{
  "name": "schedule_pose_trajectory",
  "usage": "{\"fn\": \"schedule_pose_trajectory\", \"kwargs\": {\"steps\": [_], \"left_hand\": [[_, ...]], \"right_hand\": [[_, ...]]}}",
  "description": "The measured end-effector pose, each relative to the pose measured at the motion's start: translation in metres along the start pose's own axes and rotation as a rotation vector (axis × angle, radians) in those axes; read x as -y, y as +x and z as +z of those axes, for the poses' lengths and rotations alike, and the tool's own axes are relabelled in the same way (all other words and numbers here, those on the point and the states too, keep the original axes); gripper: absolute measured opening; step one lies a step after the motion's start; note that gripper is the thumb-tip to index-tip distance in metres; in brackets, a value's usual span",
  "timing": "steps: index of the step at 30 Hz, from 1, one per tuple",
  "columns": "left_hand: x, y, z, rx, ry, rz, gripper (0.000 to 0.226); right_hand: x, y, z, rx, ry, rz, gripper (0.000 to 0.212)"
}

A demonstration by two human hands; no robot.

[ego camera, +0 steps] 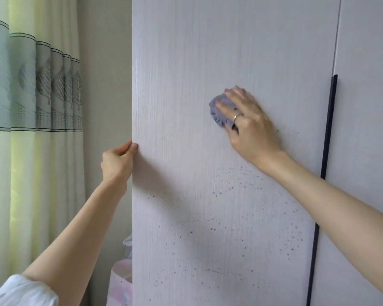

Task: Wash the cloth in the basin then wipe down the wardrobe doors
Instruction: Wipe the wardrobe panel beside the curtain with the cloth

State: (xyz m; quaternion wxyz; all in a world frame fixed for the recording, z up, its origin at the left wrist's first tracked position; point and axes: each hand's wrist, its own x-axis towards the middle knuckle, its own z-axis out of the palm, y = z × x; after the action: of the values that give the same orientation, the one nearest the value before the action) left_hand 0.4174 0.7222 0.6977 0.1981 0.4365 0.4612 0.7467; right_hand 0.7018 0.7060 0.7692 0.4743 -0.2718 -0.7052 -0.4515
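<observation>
Head view. A pale, wood-grained wardrobe door (208, 51) fills the middle of the frame, upright, its long axis running from 12 to 6 o'clock with a slight lean from the wide lens. A narrow dark handle strip (327, 133) runs down its right edge, same axis, next to the seam with the neighbouring door (367, 107) at 3 o'clock.

The cloth (219, 111) is a purple-grey wad, bunched into a rough ball, no clear long axis. It sits flat against the door just above centre, well left of the handle strip. The right hand (248, 122) presses it to the panel: fingers nearly straight and spread, pointing toward 10 o'clock, a ring (236, 117) on one finger. Forearm enters from 4 o'clock.

The left hand (117, 160) is at 9 o'clock of centre, fingers curled round the door's left edge, thumb on the front face. A white sleeve (20, 292) shows at 7 o'clock.

Small dark droplets (230, 217) speckle the door's lower half, below the cloth.

Green and grey leaf-print curtains (31, 96) hang at 9 o'clock. A pale bag (121, 286) sits at 6 to 7 o'clock, beside the door edge.
</observation>
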Motion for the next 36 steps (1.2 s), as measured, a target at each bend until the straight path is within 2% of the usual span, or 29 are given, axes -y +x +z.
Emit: {"fn": "schedule_pose_trajectory", "kwargs": {"steps": [2,5,7,9,12,14,16,19,21,22,24,27,29,31,33,36], "left_hand": [[-0.001,-0.002,0.001,0.004,-0.006,-0.003,0.034],[-0.002,-0.004,0.003,-0.010,-0.022,-0.016,0.032],[-0.002,-0.005,0.004,-0.024,-0.040,-0.027,0.033],[-0.001,-0.006,0.004,-0.029,-0.054,-0.038,0.034],[0.000,-0.006,0.004,-0.020,-0.062,-0.050,0.034],[0.002,-0.006,0.003,-0.018,-0.062,-0.055,0.034],[0.003,-0.007,0.002,-0.020,-0.061,-0.056,0.034],[0.003,-0.012,0.005,-0.049,-0.055,-0.054,0.034],[-0.001,-0.018,0.009,-0.099,-0.039,-0.054,0.034],[-0.003,-0.020,0.011,-0.124,-0.030,-0.056,0.034],[-0.007,-0.025,0.013,-0.148,-0.019,-0.060,0.034],[-0.009,-0.032,0.014,-0.174,-0.009,-0.056,0.035],[-0.010,-0.034,0.015,-0.182,-0.013,-0.052,0.034],[-0.010,-0.036,0.015,-0.168,-0.019,-0.048,0.034],[-0.011,-0.037,0.015,-0.167,-0.026,-0.050,0.034],[-0.013,-0.042,0.017,-0.193,-0.028,-0.057,0.034]], "right_hand": [[0.010,-0.041,0.001,0.066,0.014,-0.122,0.040],[0.020,-0.101,-0.007,0.238,0.015,-0.419,0.036],[0.006,-0.094,-0.015,0.285,-0.036,-0.499,0.037],[-0.011,-0.064,-0.020,0.208,-0.076,-0.406,0.040],[-0.035,-0.023,-0.032,0.009,-0.130,-0.047,0.040],[-0.034,-0.027,-0.034,-0.058,-0.126,0.101,0.039],[-0.023,-0.062,-0.028,-0.030,-0.109,0.046,0.038],[-0.009,-0.134,-0.030,0.159,-0.060,-0.293,0.042],[-0.019,-0.145,-0.040,0.260,-0.068,-0.491,0.043],[-0.028,-0.136,-0.044,0.260,-0.084,-0.526,0.038],[-0.046,-0.099,-0.051,0.154,-0.113,-0.441,0.029],[-0.068,-0.040,-0.064,-0.015,-0.175,-0.125,0.031],[-0.069,-0.028,-0.067,-0.051,-0.186,0.058,0.035],[-0.058,-0.044,-0.064,-0.040,-0.152,0.139,0.041],[-0.045,-0.083,-0.059,0.024,-0.095,0.048,0.047],[-0.036,-0.130,-0.067,0.242,-0.118,-0.308,0.044]]}}
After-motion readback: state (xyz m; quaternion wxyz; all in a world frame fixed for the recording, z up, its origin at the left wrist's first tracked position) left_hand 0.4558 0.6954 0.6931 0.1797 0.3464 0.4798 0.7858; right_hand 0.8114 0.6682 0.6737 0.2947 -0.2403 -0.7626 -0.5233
